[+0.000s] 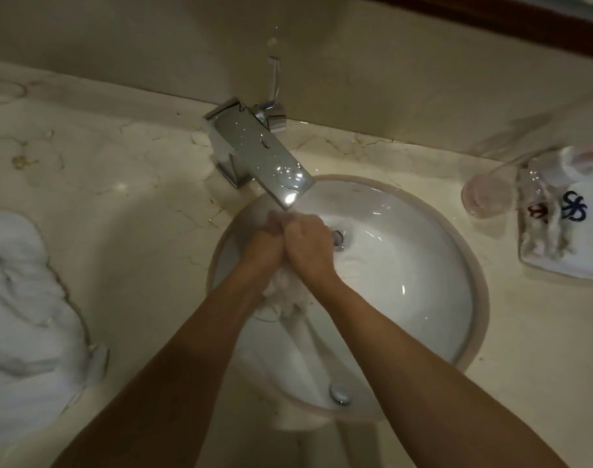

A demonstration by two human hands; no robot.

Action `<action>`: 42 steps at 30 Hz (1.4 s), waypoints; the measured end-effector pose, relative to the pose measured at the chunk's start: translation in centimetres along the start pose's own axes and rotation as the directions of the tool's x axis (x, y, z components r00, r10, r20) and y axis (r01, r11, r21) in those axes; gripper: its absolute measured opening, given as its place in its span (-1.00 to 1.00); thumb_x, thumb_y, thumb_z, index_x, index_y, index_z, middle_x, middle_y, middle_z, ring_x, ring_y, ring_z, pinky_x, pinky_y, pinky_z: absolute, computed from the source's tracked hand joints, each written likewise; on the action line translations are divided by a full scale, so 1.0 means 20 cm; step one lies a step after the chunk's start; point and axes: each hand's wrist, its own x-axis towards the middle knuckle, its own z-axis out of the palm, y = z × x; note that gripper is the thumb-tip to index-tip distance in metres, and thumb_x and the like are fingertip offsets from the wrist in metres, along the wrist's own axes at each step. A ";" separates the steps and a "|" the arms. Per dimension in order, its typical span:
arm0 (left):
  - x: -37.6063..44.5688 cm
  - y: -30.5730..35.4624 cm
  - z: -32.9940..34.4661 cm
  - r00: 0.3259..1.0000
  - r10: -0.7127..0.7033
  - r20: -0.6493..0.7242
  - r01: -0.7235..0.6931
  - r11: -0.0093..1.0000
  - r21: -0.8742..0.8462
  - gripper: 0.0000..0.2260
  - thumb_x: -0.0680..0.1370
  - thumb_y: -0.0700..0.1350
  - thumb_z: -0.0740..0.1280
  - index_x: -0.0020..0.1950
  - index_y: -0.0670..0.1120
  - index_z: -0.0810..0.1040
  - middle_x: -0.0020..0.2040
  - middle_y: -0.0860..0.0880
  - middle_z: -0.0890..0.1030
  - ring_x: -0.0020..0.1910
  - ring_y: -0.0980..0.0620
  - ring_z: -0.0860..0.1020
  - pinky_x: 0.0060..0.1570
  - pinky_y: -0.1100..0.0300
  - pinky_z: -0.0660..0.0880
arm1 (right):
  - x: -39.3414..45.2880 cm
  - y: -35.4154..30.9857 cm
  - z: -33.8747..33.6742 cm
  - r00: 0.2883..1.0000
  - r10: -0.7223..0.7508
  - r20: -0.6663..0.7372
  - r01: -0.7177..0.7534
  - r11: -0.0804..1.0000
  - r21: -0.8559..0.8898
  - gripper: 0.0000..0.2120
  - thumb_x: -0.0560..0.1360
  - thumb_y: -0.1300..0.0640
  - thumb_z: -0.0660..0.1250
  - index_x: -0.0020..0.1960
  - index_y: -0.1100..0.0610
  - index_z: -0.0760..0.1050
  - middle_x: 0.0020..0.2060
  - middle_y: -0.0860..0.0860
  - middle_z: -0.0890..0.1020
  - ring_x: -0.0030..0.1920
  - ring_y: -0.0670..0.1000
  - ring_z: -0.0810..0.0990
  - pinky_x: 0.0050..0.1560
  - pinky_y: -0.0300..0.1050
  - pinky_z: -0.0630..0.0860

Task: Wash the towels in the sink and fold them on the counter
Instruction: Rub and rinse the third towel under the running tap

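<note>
Two towels show: on the left a crumpled pile of towel [25, 319] lies on the counter [136, 231], well apart from the sink [423, 298]. Over the bowl, under the tap [258, 153], the left hand [264, 244] and the right hand [308, 244] are pressed together, knuckle to knuckle, both clenched on the wet towel [285, 298].

That wet towel runs from the fists toward the person; its long axis lies roughly far to near, the free end trailing down the near wall of the bowl and seemingly over the front rim.

The step looks like scrubbing or wringing. To do it well, I would keep the cloth bunched low in the bowl, work along its length in sections, and gather the trailing end so it does not drip off the edge. On the right, a glass [487, 197] and a tray [565, 268] stand on the counter.
</note>
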 end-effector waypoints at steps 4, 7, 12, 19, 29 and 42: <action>-0.15 -0.04 0.00 1.000 0.027 0.010 -0.029 0.920 0.390 -0.65 0.69 0.03 0.08 -0.10 -0.08 0.56 -0.15 -0.01 0.58 -0.11 0.02 0.51 -0.17 0.20 0.36 | 0.04 0.07 -0.09 0.944 0.308 -0.114 -0.275 0.932 0.237 -0.64 0.61 0.09 -0.02 -0.17 0.19 0.46 -0.25 0.09 0.49 -0.13 0.15 0.48 -0.06 0.04 0.41; -0.21 -0.10 -0.06 0.996 0.069 -0.062 -0.039 0.920 0.390 -0.76 0.58 -0.06 0.27 -0.25 -0.11 0.54 -0.28 -0.08 0.60 -0.24 -0.05 0.56 -0.28 0.23 0.40 | -0.05 0.12 -0.16 0.853 0.512 0.101 -0.438 0.599 0.671 -0.71 0.58 0.25 0.04 -0.31 0.13 0.32 -0.44 0.00 0.38 -0.39 0.01 0.37 -0.40 -0.21 0.37; -0.18 -0.25 -0.14 0.910 -0.329 0.253 0.415 0.714 -0.564 -0.48 0.26 -0.27 0.27 0.23 -0.27 0.57 0.11 -0.29 0.58 0.08 -0.24 0.56 0.06 0.09 0.50 | -0.42 0.36 -0.20 0.774 0.339 0.534 -0.559 -0.030 0.829 -0.59 0.44 0.40 -0.03 0.00 0.38 0.59 -0.06 0.25 0.63 -0.04 0.20 0.65 0.08 0.06 0.62; -0.11 -0.20 -0.07 0.891 -0.255 0.377 0.431 0.738 -0.519 -0.50 0.48 0.13 0.45 0.26 -0.19 0.60 0.17 -0.20 0.62 0.07 -0.14 0.64 0.10 0.07 0.58 | -0.50 0.26 -0.25 0.849 0.226 0.477 -0.517 0.168 0.839 -0.64 0.64 0.08 0.17 0.24 0.26 0.61 0.17 0.25 0.65 0.20 0.24 0.62 0.26 0.12 0.51; -0.14 -0.16 0.03 0.929 0.364 -0.074 -0.295 0.844 0.448 -0.40 0.60 0.33 0.01 0.15 -0.11 0.61 0.00 -0.07 0.68 0.00 -0.01 0.64 0.08 0.09 0.53 | -0.16 -0.02 -0.10 0.945 0.320 -0.067 -0.220 0.775 0.593 -0.58 0.55 -0.19 0.19 -0.35 0.05 0.43 -0.36 0.00 0.56 -0.23 0.04 0.55 0.01 0.20 0.56; 0.04 0.02 0.01 0.987 0.067 -0.143 -0.064 0.998 0.021 -0.65 0.72 -0.20 0.01 -0.01 -0.33 0.52 -0.15 -0.14 0.51 -0.06 -0.05 0.50 -0.16 0.25 0.43 | -0.04 -0.13 -0.12 0.968 0.248 0.032 -0.245 0.916 0.317 -0.66 0.38 -0.15 0.00 -0.37 0.04 0.39 -0.18 0.18 0.58 -0.12 0.17 0.52 0.04 0.10 0.49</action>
